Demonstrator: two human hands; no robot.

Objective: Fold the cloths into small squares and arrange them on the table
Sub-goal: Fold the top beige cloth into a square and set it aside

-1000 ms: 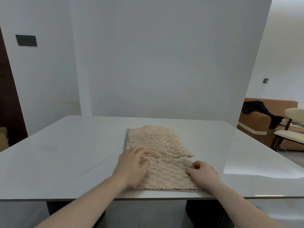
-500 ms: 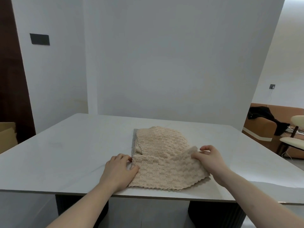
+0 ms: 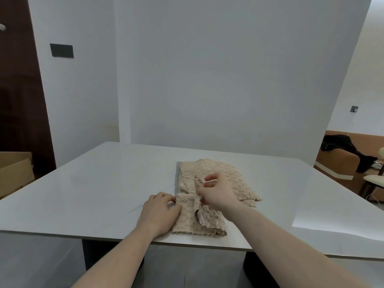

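A beige textured cloth (image 3: 192, 220) lies near the front edge of the white table (image 3: 99, 188), partly folded over itself. My right hand (image 3: 216, 193) pinches its right edge and holds it raised above the cloth's left half. My left hand (image 3: 161, 214) rests on the cloth's left edge, fingers curled against it. Behind them a second beige cloth (image 3: 232, 179) lies spread out, with a thin grey cloth (image 3: 177, 179) showing along its left side underneath.
A white partition wall stands just behind the table. A cardboard box (image 3: 14, 171) sits at the left beyond the table. At the right are a brown sofa (image 3: 340, 163) with a black garment and a pale chair (image 3: 376, 179).
My right hand has carried the near cloth's right edge up and leftward over the cloth. My left hand slid from on top of the cloth to its left edge.
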